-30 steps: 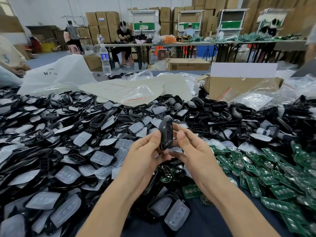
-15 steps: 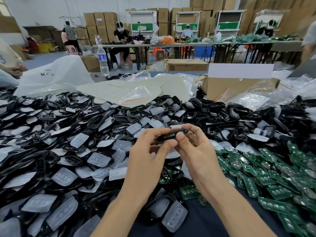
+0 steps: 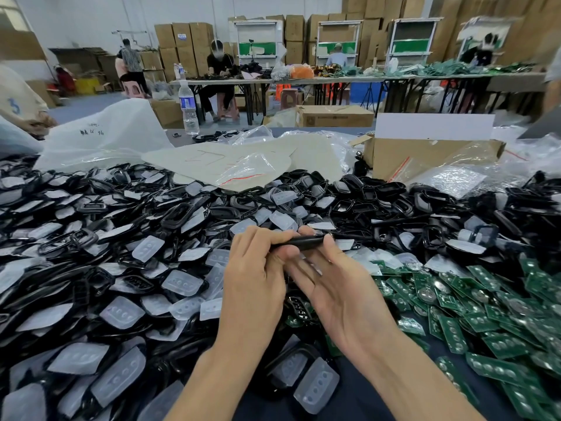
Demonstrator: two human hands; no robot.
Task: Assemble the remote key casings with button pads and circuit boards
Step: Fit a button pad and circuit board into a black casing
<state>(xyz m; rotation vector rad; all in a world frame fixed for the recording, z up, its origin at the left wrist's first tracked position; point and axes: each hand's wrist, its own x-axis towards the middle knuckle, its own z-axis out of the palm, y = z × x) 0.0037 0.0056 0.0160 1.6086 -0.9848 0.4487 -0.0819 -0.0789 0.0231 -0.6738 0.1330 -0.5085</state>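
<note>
— What lies around the hands?
— A deep heap of black plastic casing frames (image 3: 176,214), mixed with translucent white rubber button pads (image 3: 182,282), fills the left and the middle. Green circuit boards with round silver contacts (image 3: 498,302) spread out on the right. Farther back lie crumpled clear plastic bags (image 3: 103,138), an open brown cardboard box (image 3: 425,156) and a clear water bottle with a blue label (image 3: 188,109)
— And the surface, the room?
— The dark blue table top (image 3: 358,399) shows only in a bare patch between the forearms. Behind is a warehouse hall with a long grey work table (image 3: 334,79), people seated at it, and stacked brown cartons (image 3: 182,38) along the wall
— Where is the piece being worked on?
— A slim black plastic key casing (image 3: 299,240) is held edge-on and level above the heap, between the two hands. The left hand (image 3: 255,281) curls its fingers over the casing's left end and hides part of it. The right hand (image 3: 340,287) pinches the right end between thumb and forefinger, its other fingers stretched out loosely beneath
</note>
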